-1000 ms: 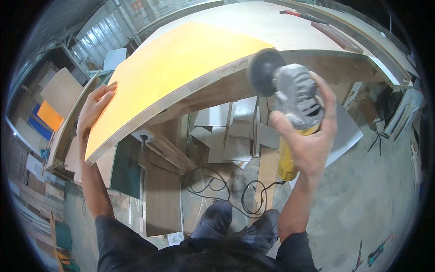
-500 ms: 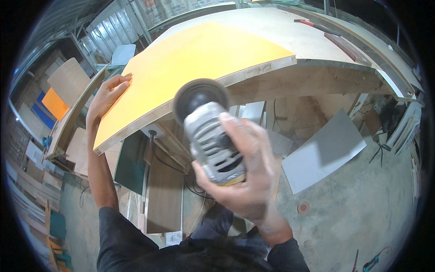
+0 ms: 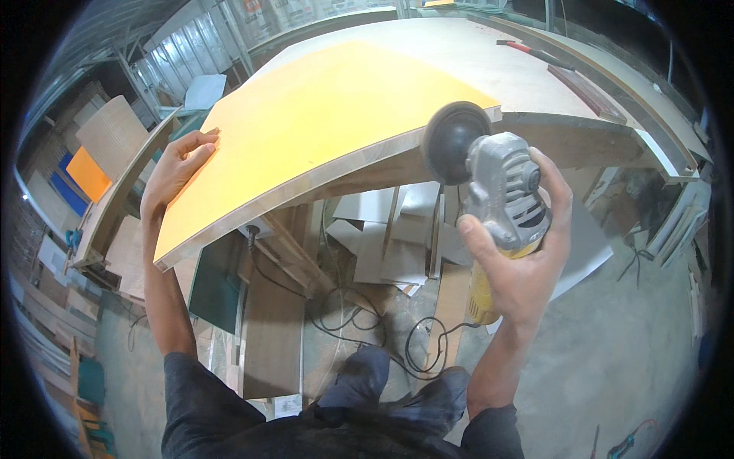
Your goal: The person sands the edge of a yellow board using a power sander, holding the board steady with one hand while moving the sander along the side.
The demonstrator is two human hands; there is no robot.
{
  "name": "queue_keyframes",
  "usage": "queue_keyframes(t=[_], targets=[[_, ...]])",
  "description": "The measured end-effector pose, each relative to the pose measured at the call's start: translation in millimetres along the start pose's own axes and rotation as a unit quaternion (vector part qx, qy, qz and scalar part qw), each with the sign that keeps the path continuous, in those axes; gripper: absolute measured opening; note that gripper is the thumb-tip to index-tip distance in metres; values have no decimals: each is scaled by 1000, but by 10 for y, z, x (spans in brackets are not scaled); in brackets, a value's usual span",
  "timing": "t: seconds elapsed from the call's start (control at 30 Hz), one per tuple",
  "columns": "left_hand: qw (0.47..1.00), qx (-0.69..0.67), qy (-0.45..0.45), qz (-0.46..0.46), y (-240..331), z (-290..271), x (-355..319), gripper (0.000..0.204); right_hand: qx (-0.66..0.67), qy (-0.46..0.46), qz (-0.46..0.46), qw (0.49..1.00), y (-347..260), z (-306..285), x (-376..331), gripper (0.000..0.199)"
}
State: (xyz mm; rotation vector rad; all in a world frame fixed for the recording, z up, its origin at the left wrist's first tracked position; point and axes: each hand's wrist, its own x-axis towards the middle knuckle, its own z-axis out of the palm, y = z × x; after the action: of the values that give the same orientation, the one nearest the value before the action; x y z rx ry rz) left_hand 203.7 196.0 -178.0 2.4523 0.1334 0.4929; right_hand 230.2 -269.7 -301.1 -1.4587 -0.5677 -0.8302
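Note:
A yellow-faced board [image 3: 329, 115] lies on the workbench, its pale raw edge facing me. My right hand [image 3: 527, 268] is wrapped round an angle grinder [image 3: 501, 183] with a grey head and yellow body. The grinder's dark round disc [image 3: 457, 143] is at the board's front edge, near its right corner; whether it touches cannot be made out. At the board's left side my left hand [image 3: 180, 164] rests with its fingers curled and pressed together against the edge. What those fingers hold, if anything, is hidden.
A black cord [image 3: 413, 367] loops from the grinder across the floor near my legs. Offcut panels [image 3: 382, 245] lie under the bench. A red-and-black tool [image 3: 535, 52] and a dark wooden strip [image 3: 585, 93] lie at the bench's far right. Leaning boards [image 3: 115, 145] stand at left.
My right hand has carried the grinder rightward along the board's front edge, from its middle to near the right corner. My left hand stays at the left side.

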Motion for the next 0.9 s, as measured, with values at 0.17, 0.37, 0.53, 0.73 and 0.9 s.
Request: queue_keyframes(t=[0.17, 0.37, 0.53, 0.73, 0.9], targets=[[998, 60, 0, 26, -5, -66, 36, 41, -11, 68, 69, 995, 69, -272, 25, 80], [999, 43, 0, 31, -80, -62, 44, 42, -3, 2, 5, 1000, -250, -115, -234, 83], [998, 18, 0, 55, -234, -92, 104, 41, 10, -78, -16, 997, -468, 347, -482, 84], [999, 18, 10, 28, -277, -100, 132, 40, 56, -29, 122, 991, -626, 289, -698, 87], [949, -145, 206, 191, -517, -9, 19, 37, 184, 145, 374, 897, -398, -495, -1358, 88]])
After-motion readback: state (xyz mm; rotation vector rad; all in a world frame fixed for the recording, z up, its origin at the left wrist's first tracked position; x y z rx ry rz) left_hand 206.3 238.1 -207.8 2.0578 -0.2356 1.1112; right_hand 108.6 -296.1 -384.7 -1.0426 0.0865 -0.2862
